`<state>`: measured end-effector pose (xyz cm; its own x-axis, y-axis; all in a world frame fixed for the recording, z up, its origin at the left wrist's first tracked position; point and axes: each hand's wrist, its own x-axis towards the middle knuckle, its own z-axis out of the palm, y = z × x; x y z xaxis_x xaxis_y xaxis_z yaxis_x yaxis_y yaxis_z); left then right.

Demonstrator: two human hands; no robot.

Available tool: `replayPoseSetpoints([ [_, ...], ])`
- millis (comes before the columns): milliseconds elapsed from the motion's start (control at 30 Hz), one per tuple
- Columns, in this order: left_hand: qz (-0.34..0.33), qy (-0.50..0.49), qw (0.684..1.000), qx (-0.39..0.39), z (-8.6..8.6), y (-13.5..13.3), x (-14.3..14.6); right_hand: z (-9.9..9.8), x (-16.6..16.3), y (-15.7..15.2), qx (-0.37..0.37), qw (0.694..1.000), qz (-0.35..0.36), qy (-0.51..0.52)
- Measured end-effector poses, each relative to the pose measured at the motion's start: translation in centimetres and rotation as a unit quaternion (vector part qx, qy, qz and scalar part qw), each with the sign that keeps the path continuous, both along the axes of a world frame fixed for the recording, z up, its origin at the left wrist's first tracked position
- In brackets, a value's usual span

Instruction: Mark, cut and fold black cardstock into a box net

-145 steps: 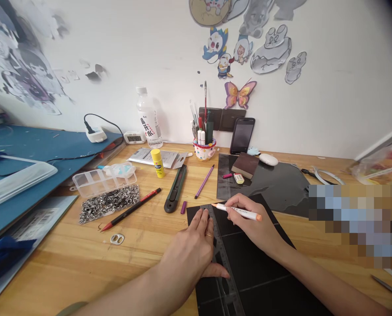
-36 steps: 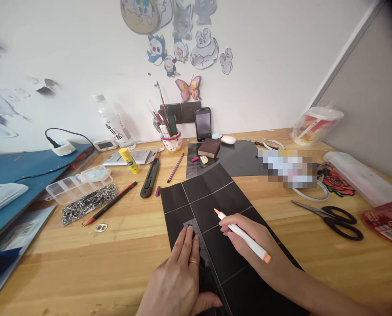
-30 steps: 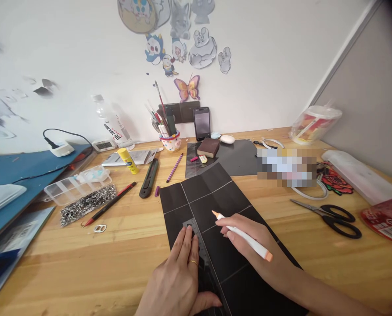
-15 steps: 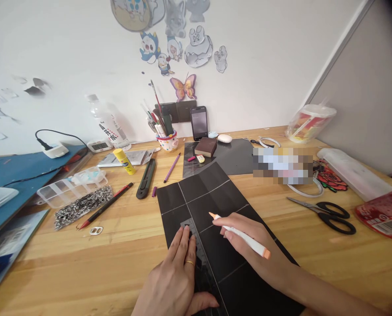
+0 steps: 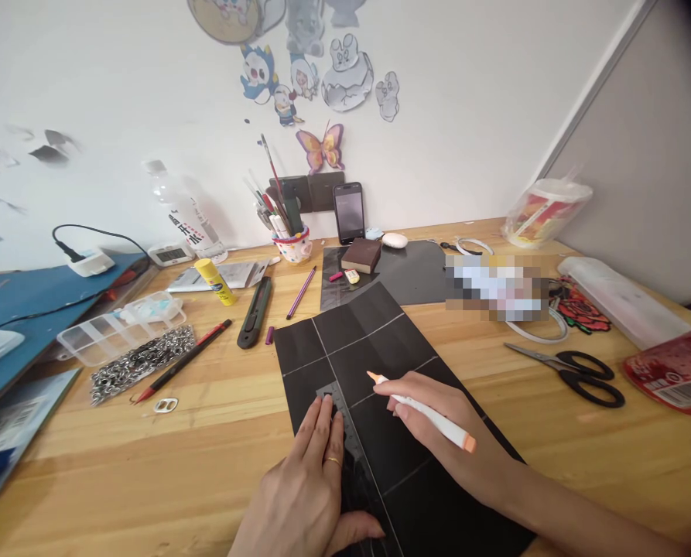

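Note:
A large black sheet (image 5: 458,507), ruled with pale lines into rectangles, lies on the wooden table. Along its long pale line rests a clear ruler (image 5: 352,442). My left hand (image 5: 307,483) presses flat on the ruler, fingers stretched out and thumb spread to the right across its lower part. In my right hand (image 5: 438,410) is a white marker (image 5: 432,422) with an orange tip and orange end, gripped between thumb and fingers. The marker's tip is above the sheet, to the right of the long line; whether it touches I cannot tell.
Left of the sheet lie a utility knife (image 5: 255,313), a black-and-red pencil (image 5: 183,362), a bag of metal rings (image 5: 141,363) and a glue stick (image 5: 214,281). Black-handled scissors (image 5: 577,371) lie to the right. Behind stand a pen cup (image 5: 292,246) and a phone (image 5: 350,213).
The whole view has shifted slightly, with things appearing a little higher and further left. Both hands keep the same pose, the left on the ruler and the right around the marker.

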<state>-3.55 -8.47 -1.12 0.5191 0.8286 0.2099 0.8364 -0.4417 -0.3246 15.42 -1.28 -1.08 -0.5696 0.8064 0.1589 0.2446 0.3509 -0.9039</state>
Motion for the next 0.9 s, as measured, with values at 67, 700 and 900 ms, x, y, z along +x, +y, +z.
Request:
replayPoseSetpoints([
  [67,0.004,-0.004,1.0,-0.006,-0.17,-0.08,-0.09,0.09,0.05,-0.02,0.002,1.0,-0.001,-0.001],
  [700,0.002,-0.021,1.0,0.013,-0.4,-0.28,0.19,0.51,-0.03,-0.18,0.02,1.0,-0.008,-0.007],
  [900,0.011,-0.016,1.0,0.008,-0.4,-0.33,0.4,0.56,-0.03,-0.22,0.016,1.0,-0.009,-0.011],
])
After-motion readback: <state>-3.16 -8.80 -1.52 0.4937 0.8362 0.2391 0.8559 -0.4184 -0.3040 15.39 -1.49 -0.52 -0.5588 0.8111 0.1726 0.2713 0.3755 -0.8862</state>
